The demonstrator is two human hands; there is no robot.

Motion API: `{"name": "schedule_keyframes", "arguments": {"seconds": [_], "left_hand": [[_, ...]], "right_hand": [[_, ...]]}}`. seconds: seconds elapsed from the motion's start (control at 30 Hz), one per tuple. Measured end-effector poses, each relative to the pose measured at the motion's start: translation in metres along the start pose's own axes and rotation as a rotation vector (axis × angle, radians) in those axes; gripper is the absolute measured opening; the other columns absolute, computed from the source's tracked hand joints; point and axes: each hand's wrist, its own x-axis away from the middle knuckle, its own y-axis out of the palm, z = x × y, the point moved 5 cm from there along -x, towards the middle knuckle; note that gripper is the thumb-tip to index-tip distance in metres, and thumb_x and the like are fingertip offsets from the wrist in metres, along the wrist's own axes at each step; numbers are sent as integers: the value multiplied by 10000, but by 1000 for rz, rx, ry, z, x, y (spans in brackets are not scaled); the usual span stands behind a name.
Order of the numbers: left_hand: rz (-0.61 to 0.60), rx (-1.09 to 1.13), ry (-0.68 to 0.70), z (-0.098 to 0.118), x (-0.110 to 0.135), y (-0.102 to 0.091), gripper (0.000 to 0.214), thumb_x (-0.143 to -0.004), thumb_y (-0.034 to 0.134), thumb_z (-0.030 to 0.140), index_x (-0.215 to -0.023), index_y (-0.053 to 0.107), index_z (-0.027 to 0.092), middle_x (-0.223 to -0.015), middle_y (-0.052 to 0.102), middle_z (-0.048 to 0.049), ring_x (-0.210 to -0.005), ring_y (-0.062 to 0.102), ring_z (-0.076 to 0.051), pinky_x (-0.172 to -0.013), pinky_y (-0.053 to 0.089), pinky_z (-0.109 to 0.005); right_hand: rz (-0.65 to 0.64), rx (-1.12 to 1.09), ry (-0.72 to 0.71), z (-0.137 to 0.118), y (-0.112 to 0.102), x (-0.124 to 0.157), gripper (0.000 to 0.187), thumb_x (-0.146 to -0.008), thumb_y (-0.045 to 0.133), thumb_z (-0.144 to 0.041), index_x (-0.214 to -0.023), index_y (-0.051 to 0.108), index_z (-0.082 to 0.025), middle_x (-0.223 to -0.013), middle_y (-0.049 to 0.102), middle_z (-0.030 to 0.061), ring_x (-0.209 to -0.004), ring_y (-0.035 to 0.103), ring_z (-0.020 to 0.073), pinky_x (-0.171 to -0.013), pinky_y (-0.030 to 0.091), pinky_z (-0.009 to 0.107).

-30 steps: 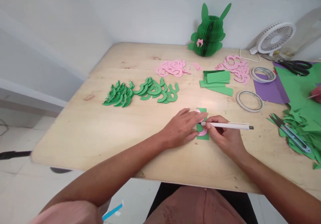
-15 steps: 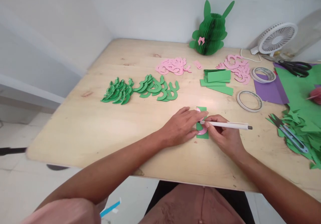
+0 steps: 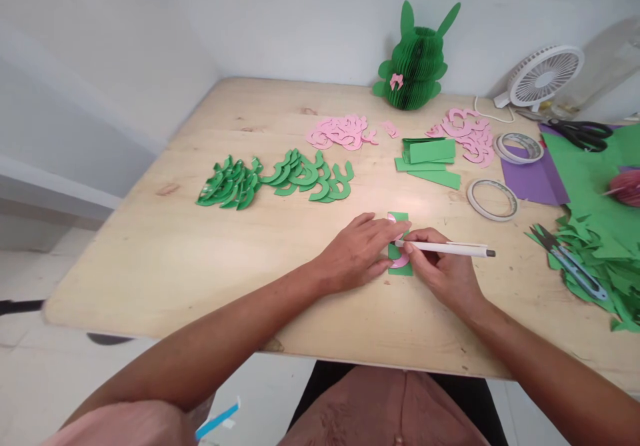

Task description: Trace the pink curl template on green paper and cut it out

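Observation:
My left hand [image 3: 353, 253] lies flat with fingers stretched out, its fingertips and thumb pressing a curved pink paper cutout [image 3: 402, 261] onto a small green paper strip [image 3: 400, 271]. Part of the cutout is covered by the fingers. Pinched in my right hand [image 3: 447, 276] is a white pen [image 3: 457, 249], its tip against the strip at the cutout's inner curve. Beyond my hands lie green curved paper cutouts [image 3: 330, 183], a shinier green heap [image 3: 231, 183] and a stack of green paper strips [image 3: 431, 151].
Pink cutouts [image 3: 337, 131] lie in piles toward the back. A green honeycomb paper figure [image 3: 417, 66] stands by the wall, near a white fan [image 3: 545, 76]. At right are tape rolls [image 3: 493, 199], blue-handled snips [image 3: 575, 266], black scissors [image 3: 583, 134], green scraps [image 3: 600, 259] and purple paper [image 3: 535, 179].
The whole view has shifted slightly, so things appear a little further left. Both hands keep nearly the same place on the paper, with the pen tip still at the cutout.

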Motion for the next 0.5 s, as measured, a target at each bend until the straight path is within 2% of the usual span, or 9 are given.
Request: {"name": "schedule_keyframes", "arguments": {"seconds": [0.5], "left_hand": [[-6,-14,10,0,0,-1,511,-844,492,176,-1320,307,189,-1253,559,-108,-1204,496,-203,-1048,325,-428]], "right_hand": [[31,64,-3,-5,-3,1,125,-854,507,-280,-832,598,-197,-663,625,4,-498,515,113,-436,376,229]]}}
